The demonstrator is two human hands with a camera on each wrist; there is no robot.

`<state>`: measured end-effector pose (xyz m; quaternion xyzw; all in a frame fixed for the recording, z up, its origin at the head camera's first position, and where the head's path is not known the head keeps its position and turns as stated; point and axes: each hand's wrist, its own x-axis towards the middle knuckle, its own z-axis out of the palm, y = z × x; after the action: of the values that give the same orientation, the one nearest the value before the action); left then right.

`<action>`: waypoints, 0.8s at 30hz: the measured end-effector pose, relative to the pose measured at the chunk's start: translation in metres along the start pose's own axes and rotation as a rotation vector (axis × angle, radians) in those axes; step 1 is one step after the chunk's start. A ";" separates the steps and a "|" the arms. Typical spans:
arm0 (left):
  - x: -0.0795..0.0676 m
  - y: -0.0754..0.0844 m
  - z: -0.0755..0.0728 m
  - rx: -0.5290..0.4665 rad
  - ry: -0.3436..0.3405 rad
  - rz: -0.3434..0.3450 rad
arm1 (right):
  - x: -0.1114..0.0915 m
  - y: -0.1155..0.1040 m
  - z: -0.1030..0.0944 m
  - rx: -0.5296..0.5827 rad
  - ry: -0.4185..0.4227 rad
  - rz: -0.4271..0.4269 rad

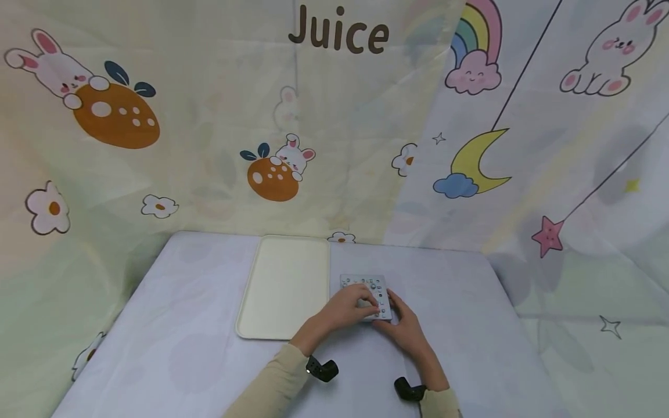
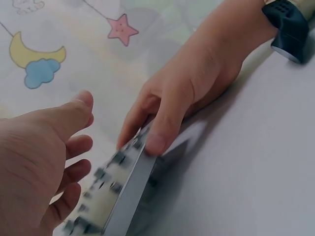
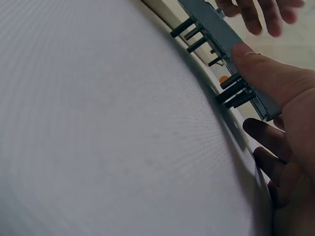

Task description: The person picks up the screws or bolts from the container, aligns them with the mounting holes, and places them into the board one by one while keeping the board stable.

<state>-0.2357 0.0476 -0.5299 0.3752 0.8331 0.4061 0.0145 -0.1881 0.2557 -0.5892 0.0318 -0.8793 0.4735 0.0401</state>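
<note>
A flat grey metal plate [image 1: 384,299], studded with several small bolts or pegs, is right of the tray. My right hand [image 1: 407,331] grips its right edge, with the thumb along the near side. Seen from the right wrist, dark threaded bolts [image 3: 182,27] stick out under the plate, which is raised on them. My left hand [image 1: 342,307] hovers over the plate. In the left wrist view its fingers are loosely bent and the thumb stands apart, with nothing visible between them. The left palm is hidden in the head view.
A cream rectangular tray [image 1: 287,284] lies on the white-covered table [image 1: 193,371], just left of the plate. A printed cloth backdrop [image 1: 209,116] rises behind the table's far edge. Each wrist wears a black camera [image 1: 322,369].
</note>
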 end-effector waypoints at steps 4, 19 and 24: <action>-0.021 -0.007 -0.012 -0.002 0.004 -0.060 | 0.001 0.000 0.000 0.013 -0.010 0.015; -0.128 -0.045 -0.085 0.194 0.164 -0.199 | 0.004 -0.001 -0.004 0.001 -0.032 0.073; -0.168 -0.060 -0.105 0.285 0.261 -0.223 | 0.002 -0.004 -0.012 -0.069 -0.054 0.129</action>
<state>-0.1866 -0.1530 -0.5484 0.2231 0.9132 0.3253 -0.1017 -0.1896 0.2640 -0.5791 -0.0138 -0.8960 0.4437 -0.0131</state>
